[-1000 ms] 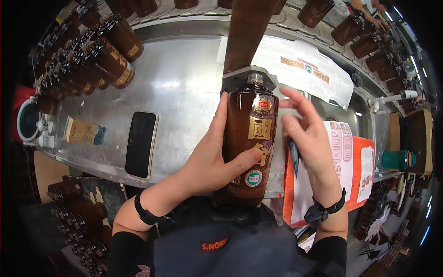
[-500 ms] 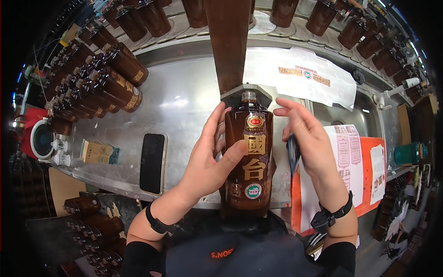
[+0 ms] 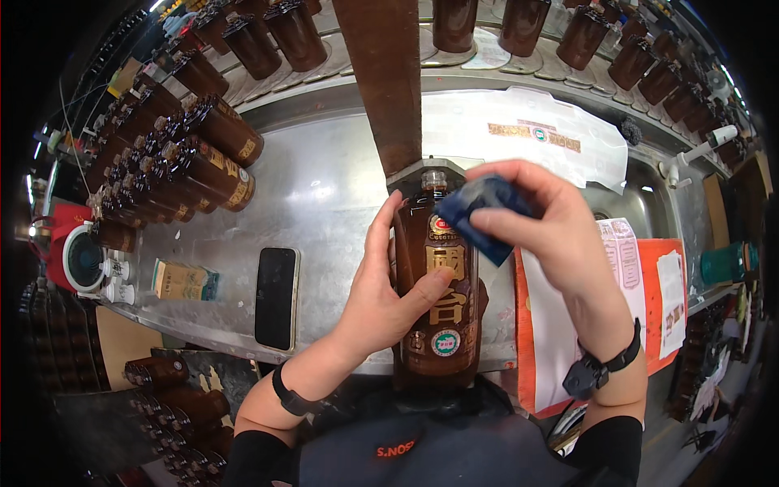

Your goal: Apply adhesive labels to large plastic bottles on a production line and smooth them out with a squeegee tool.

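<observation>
A brown glass bottle (image 3: 450, 321) with raised gold characters and a round green-and-white emblem leans lengthwise before me, its clear-topped neck pointing away. My left hand (image 3: 373, 296) is wrapped round its left side, the thumb lying across the front by the gold lettering. My right hand (image 3: 564, 231) pinches a dark blue flat piece (image 3: 468, 201) between thumb and fingers, against or just over the bottle's upper right front by the red emblem. I cannot make out its exact kind. A grey metal support (image 3: 398, 177) stands behind the bottle's neck.
A black phone (image 3: 276, 296) and a small box (image 3: 185, 280) lie on the metal bench. Brown bottles (image 3: 213, 174) crowd the left; more stand on the conveyor (image 3: 540, 66) behind. A brown post (image 3: 381, 81) rises ahead. Right are a label sheet (image 3: 584, 134), orange sheet (image 3: 527, 357) and sink (image 3: 649, 203).
My right hand has moved left with the blue piece, from beside the bottle to its upper front. My left hand keeps its hold. The whole view has shifted slightly.
</observation>
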### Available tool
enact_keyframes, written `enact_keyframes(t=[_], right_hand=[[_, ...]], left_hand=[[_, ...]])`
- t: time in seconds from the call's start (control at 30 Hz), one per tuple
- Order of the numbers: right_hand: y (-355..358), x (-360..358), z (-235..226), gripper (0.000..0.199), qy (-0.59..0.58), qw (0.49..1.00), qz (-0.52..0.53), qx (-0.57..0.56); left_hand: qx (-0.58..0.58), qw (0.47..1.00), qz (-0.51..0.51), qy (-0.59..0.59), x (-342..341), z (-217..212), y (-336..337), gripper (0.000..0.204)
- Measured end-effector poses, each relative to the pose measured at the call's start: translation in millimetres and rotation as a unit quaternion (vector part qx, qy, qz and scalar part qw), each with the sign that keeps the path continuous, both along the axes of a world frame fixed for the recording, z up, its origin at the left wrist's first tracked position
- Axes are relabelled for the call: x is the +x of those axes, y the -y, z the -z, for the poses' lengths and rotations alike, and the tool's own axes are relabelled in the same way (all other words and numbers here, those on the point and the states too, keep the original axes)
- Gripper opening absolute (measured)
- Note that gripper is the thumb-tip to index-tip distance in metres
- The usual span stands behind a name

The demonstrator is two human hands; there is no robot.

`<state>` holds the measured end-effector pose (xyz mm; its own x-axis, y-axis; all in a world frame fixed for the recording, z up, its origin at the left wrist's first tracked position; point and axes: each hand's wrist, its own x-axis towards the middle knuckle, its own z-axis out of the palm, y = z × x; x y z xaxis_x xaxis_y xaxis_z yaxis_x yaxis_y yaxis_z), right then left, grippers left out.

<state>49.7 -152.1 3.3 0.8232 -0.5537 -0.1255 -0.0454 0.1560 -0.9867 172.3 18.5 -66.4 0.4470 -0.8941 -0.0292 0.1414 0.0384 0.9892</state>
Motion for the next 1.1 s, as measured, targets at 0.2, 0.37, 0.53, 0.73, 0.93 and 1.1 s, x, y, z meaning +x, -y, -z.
enact_keyframes(t=[0.2, 0.37, 0.53, 0.73, 0.93, 1.1], right_hand=[[-2, 7, 2, 0.032, 0.010, 0.996, -0.036, -0.086], [27, 2, 3, 0.031, -0.039, 0.981, 0.071, -0.176], [16, -4, 2, 0.028, 0.026, 0.992, 0.038, -0.118], [10, -11, 34, 0.038, -0.087, 0.995, 0.044, 0.011], [-22, -1, 40, 0.043, -0.050, 0.999, 0.009, 0.004], [-22, 1, 36, 0.047, -0.051, 0.998, 0.006, 0.021]], left_hand=[[-0.007, 1.000, -0.007, -0.022, -1, 0, -2, 0.091], [0.009, 1.000, 0.007, -0.009, -2, -4, 0, 0.090], [-0.005, 0.999, -0.022, 0.023, 1, 7, -2, 0.084], [0.023, 0.997, -0.031, -0.061, 9, -11, 13, 0.065], [-0.003, 0.997, -0.054, -0.051, 4, -9, 22, 0.056], [-0.011, 0.997, -0.049, -0.066, 4, -10, 22, 0.055]])
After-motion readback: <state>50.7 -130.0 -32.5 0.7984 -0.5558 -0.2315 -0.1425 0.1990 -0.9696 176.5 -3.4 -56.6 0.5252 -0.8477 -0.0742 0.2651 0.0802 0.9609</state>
